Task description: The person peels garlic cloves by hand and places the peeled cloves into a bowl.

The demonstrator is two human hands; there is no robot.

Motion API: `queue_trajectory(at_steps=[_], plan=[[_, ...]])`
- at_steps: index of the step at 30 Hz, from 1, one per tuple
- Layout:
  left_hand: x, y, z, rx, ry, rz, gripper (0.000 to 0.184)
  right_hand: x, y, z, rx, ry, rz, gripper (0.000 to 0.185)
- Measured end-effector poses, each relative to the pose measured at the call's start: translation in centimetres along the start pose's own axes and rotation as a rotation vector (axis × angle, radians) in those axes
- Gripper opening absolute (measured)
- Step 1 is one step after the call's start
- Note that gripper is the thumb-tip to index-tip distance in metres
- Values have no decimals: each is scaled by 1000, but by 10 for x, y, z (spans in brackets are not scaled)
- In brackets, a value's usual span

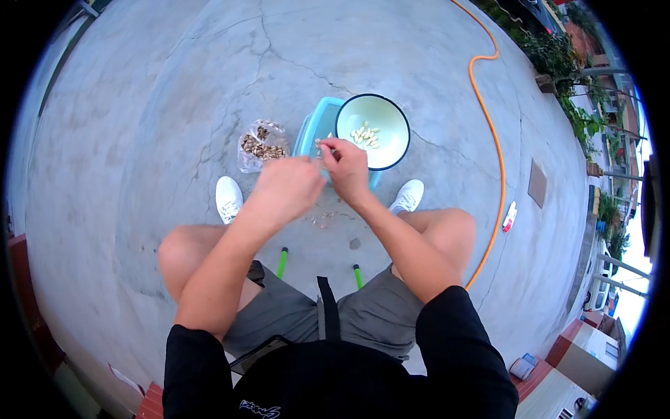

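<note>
My left hand (287, 187) is closed in a fist above the near left edge of a light blue plastic stool (325, 110); whatever its fingers hold is hidden. Close beside it, my right hand (347, 167) pinches a small pale piece at its fingertips, seemingly a garlic clove. Just beyond the right hand, a cream enamel bowl (391, 133) with a dark rim rests on the stool, several peeled garlic cloves (366, 134) lying in it. Left of the stool, a clear plastic bag (249, 162) on the ground contains brownish unpeeled cloves (261, 148).
Bits of skin (324, 220) litter the concrete floor (188, 91) between two white shoes (228, 198). An orange hose (497, 146) runs along the right side, with a small red-and-white packet (510, 216) near it. Green stool legs (282, 262) show between the knees.
</note>
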State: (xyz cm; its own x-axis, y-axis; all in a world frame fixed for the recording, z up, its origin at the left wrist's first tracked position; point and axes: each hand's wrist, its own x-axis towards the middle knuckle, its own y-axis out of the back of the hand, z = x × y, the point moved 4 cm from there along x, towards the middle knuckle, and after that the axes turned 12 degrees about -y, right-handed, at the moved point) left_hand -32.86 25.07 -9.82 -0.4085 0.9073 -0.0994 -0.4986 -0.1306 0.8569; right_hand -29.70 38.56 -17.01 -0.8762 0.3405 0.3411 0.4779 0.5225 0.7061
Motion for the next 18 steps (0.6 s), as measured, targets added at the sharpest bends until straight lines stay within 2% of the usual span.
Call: queue_trajectory(at_steps=[1, 2, 3, 4, 5, 7, 8, 10, 18], plan=[[1, 12, -3, -9, 46, 185, 22, 8, 15, 3, 367, -368, -183, 13], [4, 18, -2, -7, 45, 183, 22, 9, 25, 5, 737, -736, -366, 14], [5, 27, -2, -234, 85, 327, 21, 14, 41, 2, 915, -758, -401, 15], [5, 32, -2, -463, 125, 469, 20, 17, 56, 0, 918, -760, -397, 15], [8, 31, 2, -461, 124, 464, 20, 17, 69, -2, 1015, -794, -432, 14], [14, 25, 9, -929, 103, 558, 17, 14, 85, -2, 1150, -817, -492, 12], [16, 23, 12, -924, 108, 550, 17, 11, 91, -1, 1160, -822, -490, 12], [23, 16, 22, -1135, 64, 464, 13, 4, 99, -1, 1244, -811, -530, 13], [40, 1, 39, -1264, 31, 422, 8, -10, 129, 10, 1358, -863, -508, 15]])
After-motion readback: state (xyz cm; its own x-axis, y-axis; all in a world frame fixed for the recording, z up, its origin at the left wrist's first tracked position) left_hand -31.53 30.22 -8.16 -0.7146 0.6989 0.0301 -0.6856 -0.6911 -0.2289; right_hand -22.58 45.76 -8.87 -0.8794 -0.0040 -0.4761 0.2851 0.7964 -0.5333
